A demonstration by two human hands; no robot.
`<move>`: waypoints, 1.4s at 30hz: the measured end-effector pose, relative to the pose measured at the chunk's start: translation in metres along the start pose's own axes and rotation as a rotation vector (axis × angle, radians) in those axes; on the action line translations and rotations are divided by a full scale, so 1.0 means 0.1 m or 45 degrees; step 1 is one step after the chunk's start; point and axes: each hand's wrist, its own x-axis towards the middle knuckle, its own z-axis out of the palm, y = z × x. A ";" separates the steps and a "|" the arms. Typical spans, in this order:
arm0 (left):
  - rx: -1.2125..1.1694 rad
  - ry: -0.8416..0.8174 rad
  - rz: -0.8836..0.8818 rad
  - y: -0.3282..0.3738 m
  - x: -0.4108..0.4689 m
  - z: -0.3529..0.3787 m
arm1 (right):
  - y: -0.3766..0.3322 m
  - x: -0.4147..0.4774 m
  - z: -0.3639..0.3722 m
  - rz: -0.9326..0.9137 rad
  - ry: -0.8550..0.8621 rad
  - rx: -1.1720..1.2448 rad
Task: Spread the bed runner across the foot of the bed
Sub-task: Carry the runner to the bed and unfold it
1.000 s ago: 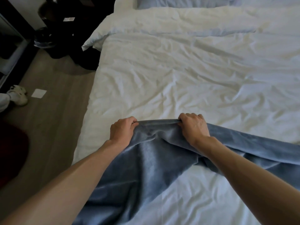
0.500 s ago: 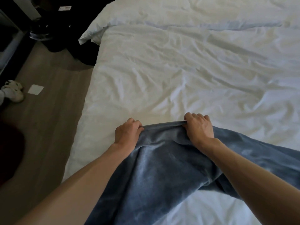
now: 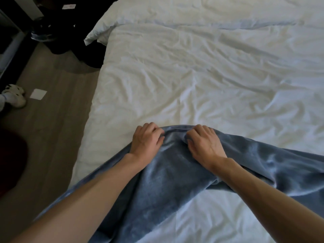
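White bed bright, slightly washed out; floor at left dim, shadowed. Soft focus overall. Wide-angle bending at edges.

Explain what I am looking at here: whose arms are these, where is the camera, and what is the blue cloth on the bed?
There is no machine here. A person wears one wide-angle camera on the head, looking forward and down, so every picture shows their own two bare arms reaching in from the bottom. The left hand and the right hand sit close together, each gripping the far edge of a blue bed runner. The runner is bunched and wrinkled, not yet laid flat, and lies over a white bed with creased covers. To the left is a wooden floor with a white shoe and a small square of paper.
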 end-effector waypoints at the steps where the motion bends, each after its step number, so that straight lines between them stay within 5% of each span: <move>1: -0.015 -0.003 0.025 0.06 -0.05 0.00 | -0.03 -0.09 -0.02 -0.032 -0.005 0.005; 15: -0.105 -0.078 0.076 0.68 -1.14 0.13 | -0.04 -1.53 0.21 0.028 -0.065 -0.072; 22: 0.185 -0.287 0.082 0.92 -1.57 0.22 | -0.14 -1.79 0.34 0.122 -0.180 -0.183; 30: 0.263 -0.169 -0.067 0.70 -1.43 0.16 | -0.19 -1.75 0.42 0.059 -0.245 -0.254; 42: 0.250 -0.145 -0.155 0.56 -1.32 0.34 | -0.12 -1.52 0.67 -0.122 0.129 -0.330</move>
